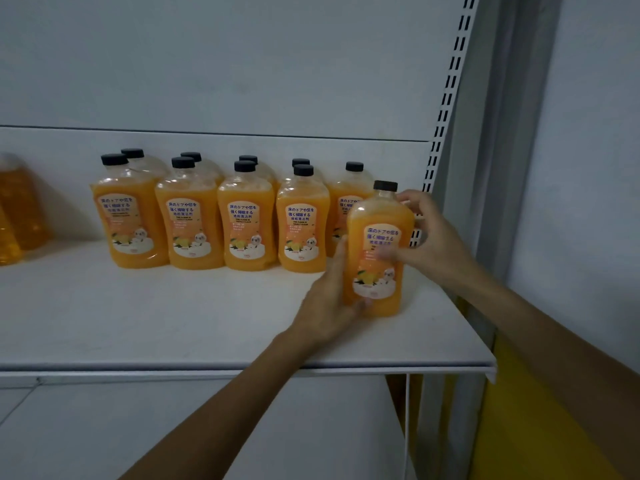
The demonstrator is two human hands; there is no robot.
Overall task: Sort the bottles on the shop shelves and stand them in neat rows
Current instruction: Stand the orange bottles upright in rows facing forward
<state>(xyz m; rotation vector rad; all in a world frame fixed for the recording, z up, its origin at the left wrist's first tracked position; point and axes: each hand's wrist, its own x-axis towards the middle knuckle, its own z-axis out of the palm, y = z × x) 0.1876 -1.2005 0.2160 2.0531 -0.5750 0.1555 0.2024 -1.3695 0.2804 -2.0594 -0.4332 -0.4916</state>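
Note:
An orange bottle (379, 251) with a black cap and a white label stands upright near the right end of the white shelf (138, 317). My left hand (329, 299) grips its lower left side. My right hand (426, 233) wraps around its upper right side, thumb across the label. Behind and to the left, several matching orange bottles (188, 216) stand in two rows along the back of the shelf. One single bottle (346, 195) stands just behind the held one.
Larger amber bottles (17, 209) stand at the far left edge. A slotted upright (446, 98) bounds the shelf on the right. A lower shelf (173, 427) lies beneath. A yellow panel (519, 427) shows at the bottom right.

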